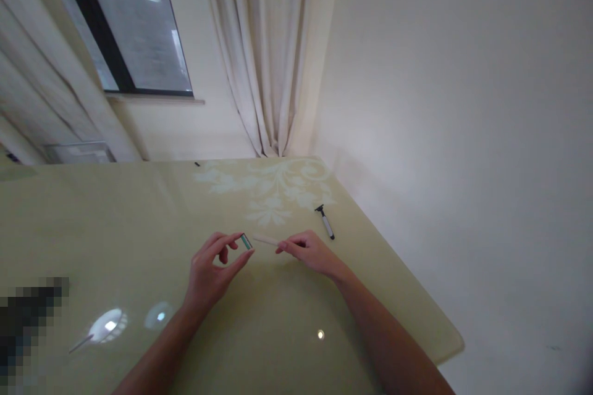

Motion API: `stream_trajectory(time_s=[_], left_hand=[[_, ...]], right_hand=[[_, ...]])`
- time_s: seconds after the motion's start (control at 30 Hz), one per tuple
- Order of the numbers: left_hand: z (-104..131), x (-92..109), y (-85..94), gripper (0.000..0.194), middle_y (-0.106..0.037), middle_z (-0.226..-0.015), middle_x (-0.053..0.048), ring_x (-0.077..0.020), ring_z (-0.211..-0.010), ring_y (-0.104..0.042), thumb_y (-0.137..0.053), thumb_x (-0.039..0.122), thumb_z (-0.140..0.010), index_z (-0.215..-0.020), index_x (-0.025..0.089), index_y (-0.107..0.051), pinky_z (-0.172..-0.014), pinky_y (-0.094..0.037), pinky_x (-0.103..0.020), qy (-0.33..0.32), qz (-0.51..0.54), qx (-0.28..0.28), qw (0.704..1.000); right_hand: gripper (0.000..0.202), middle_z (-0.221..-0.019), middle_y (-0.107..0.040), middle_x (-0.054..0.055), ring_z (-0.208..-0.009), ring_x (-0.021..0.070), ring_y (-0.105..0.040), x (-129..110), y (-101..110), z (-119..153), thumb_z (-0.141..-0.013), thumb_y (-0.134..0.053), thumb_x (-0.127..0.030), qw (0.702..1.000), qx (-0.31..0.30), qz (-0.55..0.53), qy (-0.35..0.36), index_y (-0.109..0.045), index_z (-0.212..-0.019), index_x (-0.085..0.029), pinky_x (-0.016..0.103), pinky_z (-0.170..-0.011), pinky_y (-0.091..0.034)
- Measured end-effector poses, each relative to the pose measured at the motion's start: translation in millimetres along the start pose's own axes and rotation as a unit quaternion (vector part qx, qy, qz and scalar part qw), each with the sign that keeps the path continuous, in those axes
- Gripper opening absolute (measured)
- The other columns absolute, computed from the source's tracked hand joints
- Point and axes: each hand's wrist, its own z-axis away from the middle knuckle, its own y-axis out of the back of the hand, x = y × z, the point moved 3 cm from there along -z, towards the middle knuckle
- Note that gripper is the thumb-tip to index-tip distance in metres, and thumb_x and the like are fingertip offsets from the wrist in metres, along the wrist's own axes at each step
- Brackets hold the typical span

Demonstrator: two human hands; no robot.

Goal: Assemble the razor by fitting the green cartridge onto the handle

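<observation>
Between the thumb and index finger of my left hand [215,268] is a small razor cartridge [246,241] with a greenish strip, gripped at its two ends. My right hand [308,250] pinches a thin pale stick [265,240], whose free end points left and lies close to the cartridge. Whether the stick touches the cartridge is too small to tell. Beyond my right hand, a razor [327,223] with a grey and black handle lies on the table [278,333], its head toward the back.
Another thin pale stick [81,344] lies at the front left, near a dark pixelated shape [28,321]. A small black piece [197,164] is at the table's back edge. A wall [463,136] borders the right side; curtains [259,43] and a window [139,18] stand behind.
</observation>
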Motion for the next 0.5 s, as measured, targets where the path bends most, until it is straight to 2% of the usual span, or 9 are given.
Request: stream_trajectory(time_s=[0.1,0.23,0.4,0.5], left_hand=[[0.0,0.7,0.2,0.034,-0.063,-0.084,0.003,-0.0100,-0.059,-0.050,-0.081,0.037,-0.086,-0.117,0.023,-0.073,-0.060,-0.047,-0.024,-0.001,0.002,-0.003,1.000],[-0.4,0.8,0.0,0.034,-0.062,-0.084,0.003,-0.0098,-0.059,-0.049,-0.081,0.038,-0.086,-0.115,0.023,-0.073,-0.060,-0.047,-0.024,-0.001,0.010,-0.004,1.000],[-1.3,1.0,-0.7,0.035,-0.062,-0.085,0.002,-0.0096,-0.059,-0.050,-0.080,0.037,-0.087,-0.117,0.023,-0.073,-0.060,-0.047,-0.024,0.000,0.015,-0.013,1.000],[-2.0,2.5,-0.9,0.033,-0.063,-0.084,0.002,-0.0097,-0.059,-0.050,-0.081,0.038,-0.086,-0.115,0.023,-0.074,-0.060,-0.048,-0.024,0.001,0.018,-0.014,1.000]], right_hand=[[0.056,-0.057,-0.037,-0.005,-0.053,0.0094,-0.031,-2.2,-1.5,0.5,-0.097,-0.058,-0.063,0.999,-0.040,-0.019,0.008,-0.085,-0.103,-0.015,0.026,-0.052,-0.021],[0.056,-0.055,-0.036,-0.005,-0.052,0.0094,-0.031,0.0,2.9,0.3,-0.096,-0.059,-0.062,1.000,-0.004,0.004,-0.005,-0.086,-0.097,-0.013,0.026,-0.052,-0.020],[0.057,-0.056,-0.038,-0.005,-0.052,0.0093,-0.031,2.5,0.2,0.1,-0.096,-0.058,-0.064,0.998,-0.049,-0.034,-0.008,-0.085,-0.104,-0.014,0.025,-0.051,-0.021],[0.061,-0.054,-0.038,-0.005,-0.052,0.0095,-0.031,3.2,4.1,-0.6,-0.094,-0.060,-0.066,1.000,0.003,0.000,-0.017,-0.086,-0.097,-0.012,0.026,-0.051,-0.019]])
